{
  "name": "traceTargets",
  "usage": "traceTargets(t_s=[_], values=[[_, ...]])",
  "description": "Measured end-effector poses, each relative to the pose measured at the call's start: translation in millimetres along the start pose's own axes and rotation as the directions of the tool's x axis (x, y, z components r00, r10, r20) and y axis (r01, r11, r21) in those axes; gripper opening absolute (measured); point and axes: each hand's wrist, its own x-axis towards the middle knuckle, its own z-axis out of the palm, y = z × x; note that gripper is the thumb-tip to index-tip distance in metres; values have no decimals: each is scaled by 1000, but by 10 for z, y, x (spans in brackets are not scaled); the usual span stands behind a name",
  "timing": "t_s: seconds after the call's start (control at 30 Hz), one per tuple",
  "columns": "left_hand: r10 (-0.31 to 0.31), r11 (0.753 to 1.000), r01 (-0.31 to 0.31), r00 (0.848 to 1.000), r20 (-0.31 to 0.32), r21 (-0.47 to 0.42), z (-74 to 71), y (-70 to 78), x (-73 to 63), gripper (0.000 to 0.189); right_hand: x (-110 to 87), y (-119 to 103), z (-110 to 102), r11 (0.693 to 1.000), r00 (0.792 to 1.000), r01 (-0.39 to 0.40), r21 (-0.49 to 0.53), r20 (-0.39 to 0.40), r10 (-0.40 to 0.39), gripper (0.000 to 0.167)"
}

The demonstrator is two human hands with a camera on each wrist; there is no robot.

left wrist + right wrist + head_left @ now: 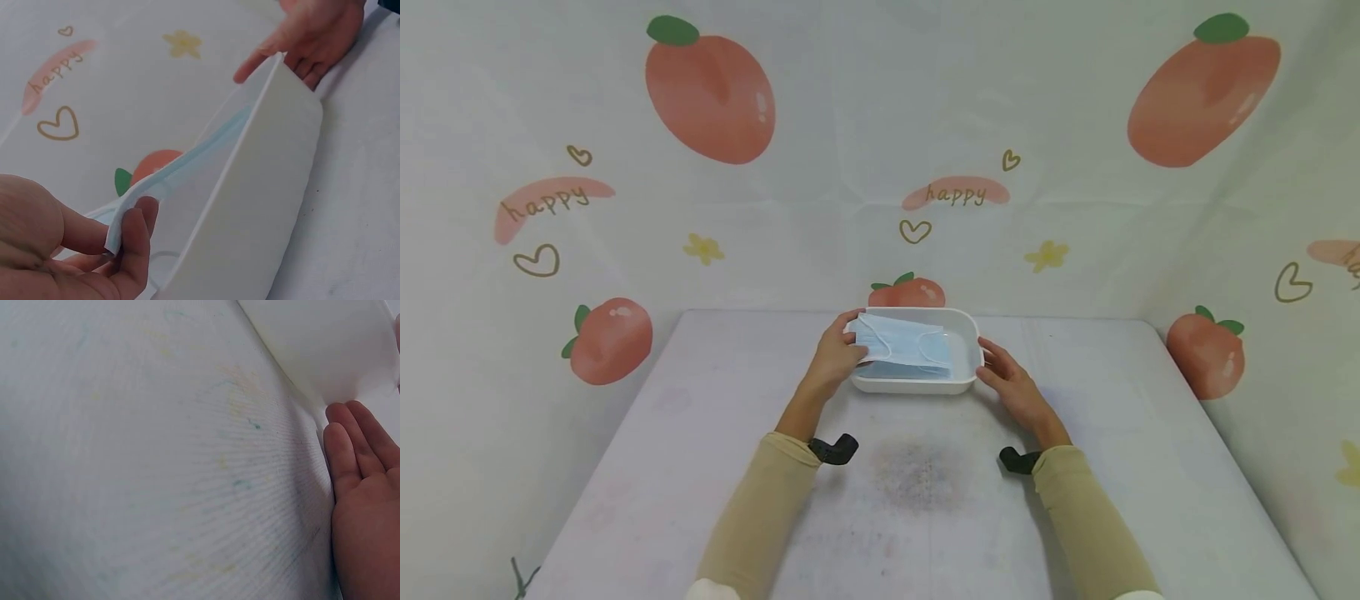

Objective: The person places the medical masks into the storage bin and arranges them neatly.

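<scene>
A light blue face mask (904, 340) with white ear loops lies flat over the white tray (917, 387). My left hand (837, 350) pinches the mask's left edge between thumb and fingers, and the left wrist view shows that edge of the mask (187, 159) raised. Below the mask is another bluish layer (917, 372) in the tray; I cannot tell whether it is a second mask. At the tray's right end, my right hand (1017, 392) touches the outer side. In the right wrist view its fingers (342, 447) look straight, with the tips against the tray wall (325, 350).
The tray stands near the back edge of the pale, stained table (917, 533). Behind it hangs a white backdrop (835, 108) printed with fruit, hearts and flowers. Black wrist devices (835, 450) sit on both forearms.
</scene>
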Motion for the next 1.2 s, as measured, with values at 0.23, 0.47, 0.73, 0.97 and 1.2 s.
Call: traceTargets(t_s=[0.23, 0.47, 0.73, 0.97, 1.2], values=[[22, 998, -23, 1000, 6, 55, 45, -40, 48, 68, -3, 0, -13, 1000, 1000, -10, -5, 3, 10, 65], [73, 962, -68, 997, -8, 264, 60, 3, 38, 73, -16, -5, -16, 1000, 1000, 10, -1, 6, -10, 65], [117, 914, -94, 993, -35, 394, 61, 85, -40, 70, -17, -18, -9, 1000, 1000, -1, -2, 4, 1, 64], [156, 910, -123, 986, -52, 395, 50, 104, -72, 67, -18, -33, -13, 1000, 1000, -8, -7, -4, 8, 64], [239, 911, -190, 966, -95, 366, 11, 89, -68, 65, -14, -24, -16, 1000, 1000, -5, -20, -6, 5, 64]])
